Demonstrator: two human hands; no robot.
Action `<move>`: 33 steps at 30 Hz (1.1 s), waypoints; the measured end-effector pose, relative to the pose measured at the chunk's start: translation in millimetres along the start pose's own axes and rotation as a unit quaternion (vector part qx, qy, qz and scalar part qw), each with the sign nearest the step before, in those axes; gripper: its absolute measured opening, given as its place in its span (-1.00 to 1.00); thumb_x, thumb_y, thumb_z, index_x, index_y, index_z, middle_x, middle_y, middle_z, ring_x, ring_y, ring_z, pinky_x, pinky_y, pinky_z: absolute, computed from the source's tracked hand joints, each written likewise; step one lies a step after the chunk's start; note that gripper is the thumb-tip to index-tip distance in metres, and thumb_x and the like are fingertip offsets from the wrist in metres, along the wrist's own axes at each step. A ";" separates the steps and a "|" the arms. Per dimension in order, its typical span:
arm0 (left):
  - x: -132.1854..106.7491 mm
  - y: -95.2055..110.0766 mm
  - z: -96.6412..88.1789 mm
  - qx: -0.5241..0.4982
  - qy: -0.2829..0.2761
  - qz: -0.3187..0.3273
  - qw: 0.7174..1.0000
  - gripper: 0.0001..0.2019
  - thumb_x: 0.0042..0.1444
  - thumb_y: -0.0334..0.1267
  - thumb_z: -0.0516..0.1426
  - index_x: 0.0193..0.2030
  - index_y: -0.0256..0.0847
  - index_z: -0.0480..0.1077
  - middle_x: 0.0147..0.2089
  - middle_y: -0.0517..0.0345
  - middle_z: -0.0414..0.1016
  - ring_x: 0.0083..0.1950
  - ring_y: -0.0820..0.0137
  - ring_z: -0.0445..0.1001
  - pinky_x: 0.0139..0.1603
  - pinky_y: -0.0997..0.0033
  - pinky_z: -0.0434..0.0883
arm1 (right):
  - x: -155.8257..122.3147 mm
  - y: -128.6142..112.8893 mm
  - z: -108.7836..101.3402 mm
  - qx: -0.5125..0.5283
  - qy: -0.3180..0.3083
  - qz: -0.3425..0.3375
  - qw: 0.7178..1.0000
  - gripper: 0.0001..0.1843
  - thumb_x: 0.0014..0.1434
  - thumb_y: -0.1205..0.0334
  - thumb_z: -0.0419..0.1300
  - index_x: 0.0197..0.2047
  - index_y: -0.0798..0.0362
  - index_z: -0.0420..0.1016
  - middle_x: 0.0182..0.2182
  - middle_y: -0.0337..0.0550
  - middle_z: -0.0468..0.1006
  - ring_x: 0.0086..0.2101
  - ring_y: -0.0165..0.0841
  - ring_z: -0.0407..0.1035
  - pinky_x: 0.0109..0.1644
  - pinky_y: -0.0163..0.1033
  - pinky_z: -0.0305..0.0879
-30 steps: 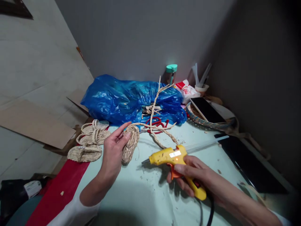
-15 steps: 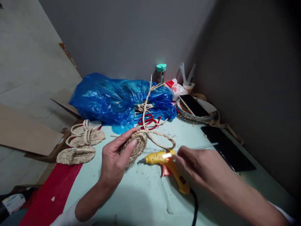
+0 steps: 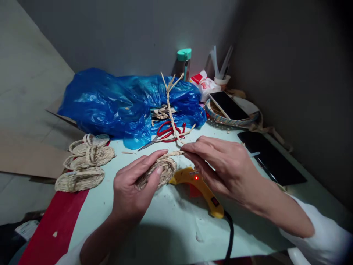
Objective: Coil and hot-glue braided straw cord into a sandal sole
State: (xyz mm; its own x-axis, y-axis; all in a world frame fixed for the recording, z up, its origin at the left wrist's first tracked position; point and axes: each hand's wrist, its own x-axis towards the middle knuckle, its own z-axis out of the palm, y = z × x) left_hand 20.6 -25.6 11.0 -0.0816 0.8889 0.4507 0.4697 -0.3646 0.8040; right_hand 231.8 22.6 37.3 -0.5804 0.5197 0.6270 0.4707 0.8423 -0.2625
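Observation:
My left hand is closed on a coiled oval of braided straw, with the thumb across its face. From that coil a straw braid runs out to the right and then up, ending in loose split strands. My right hand pinches the braid just beside the coil. Under the right hand, a yellow glue gun with a lit red light lies on the table, its nozzle hidden behind the coil. Red-handled scissors lie behind the braid.
A blue plastic bag fills the back. Several woven straw slippers sit at left. At right are a phone on a round basket, a black tablet-like slab and a cup of glue sticks.
My right hand has left the back of the glue gun and moved up and left to pinch the braid. The braid's loose loop is gone from view. The view has shifted slightly.

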 end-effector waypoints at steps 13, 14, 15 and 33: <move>0.0 -1.0 8.4 0.033 0.029 -0.101 0.994 -0.73 0.14 -0.34 0.26 -0.06 0.04 0.66 -0.08 0.36 0.72 -0.06 0.35 0.68 0.04 0.49 0.56 | -7.0 -9.7 6.3 -0.103 -0.042 0.026 0.993 -0.78 0.24 0.49 0.10 -0.31 0.15 0.57 -0.57 -0.29 0.28 -0.57 -0.40 0.10 -0.51 -0.17 -0.12; 0.2 0.0 8.6 0.031 0.034 -0.116 0.992 -0.74 0.14 -0.34 0.27 -0.07 0.05 0.67 -0.08 0.36 0.72 -0.06 0.34 0.68 0.05 0.48 0.56 | -7.2 -11.0 7.8 -0.115 -0.039 0.028 0.992 -0.78 0.23 0.50 0.10 -0.33 0.13 0.56 -0.59 -0.31 0.25 -0.57 -0.40 0.09 -0.51 -0.17 -0.13; 0.2 0.9 8.8 0.027 0.036 -0.128 0.991 -0.74 0.13 -0.33 0.27 -0.07 0.06 0.67 -0.07 0.36 0.72 -0.05 0.33 0.68 0.06 0.48 0.57 | -7.4 -12.2 9.2 -0.124 -0.036 0.030 0.991 -0.78 0.21 0.51 0.11 -0.33 0.12 0.56 -0.60 -0.31 0.24 -0.57 -0.39 0.10 -0.51 -0.17 -0.12; -0.4 -0.9 11.8 0.027 0.069 -0.165 0.983 -0.73 0.12 -0.34 0.29 -0.09 0.09 0.67 -0.08 0.41 0.72 -0.08 0.36 0.68 -0.07 0.56 0.61 | -13.9 -27.0 28.6 -0.144 -0.056 0.078 0.985 -0.76 0.27 0.47 0.08 -0.23 0.15 0.60 -0.53 -0.21 0.44 -0.51 -0.30 0.35 -0.49 -0.19 0.07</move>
State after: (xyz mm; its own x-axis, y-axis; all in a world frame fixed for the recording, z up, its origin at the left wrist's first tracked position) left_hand 30.6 -22.3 5.5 -0.3546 0.9089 0.2195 0.4436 -0.0432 0.8952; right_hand 208.2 -3.3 14.7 -0.5480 0.6650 0.5074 0.7193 0.6843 -0.1199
